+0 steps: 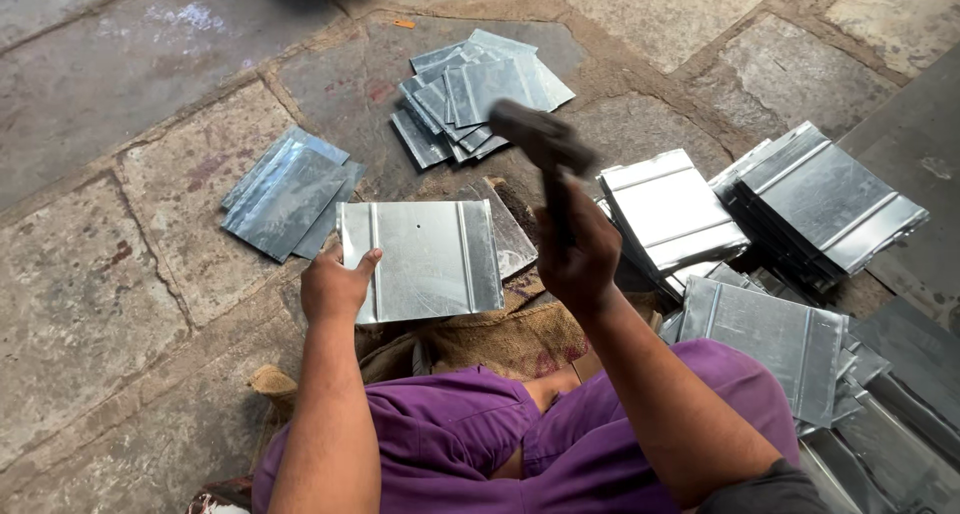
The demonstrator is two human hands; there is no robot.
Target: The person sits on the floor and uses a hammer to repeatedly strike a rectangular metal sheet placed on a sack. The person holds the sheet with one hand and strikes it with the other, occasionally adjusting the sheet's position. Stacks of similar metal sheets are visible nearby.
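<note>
Left hand (335, 286) had a pinch grip on the near-left edge of the ribbed metal sheet (425, 259), flat over sacking (500, 339); right hand (580, 254) was fisted round a raised hammer (542, 139). Sheet looked thin, light, stiff, probably sharp-edged, so holding the border made sense.

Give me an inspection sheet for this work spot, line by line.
Surface: stone-slab floor, worn, with a burlap sack under the work.
Job's things: ribbed metal sheet lying flat; hammer raised, blurred.
Clutter: sheet piles at far centre, left and right.
Hands: left hand grips the sheet's left edge; right hand closed round the hammer handle.
Cables: nothing seen.
Surroundings: purple-clad legs of the seated person.
</note>
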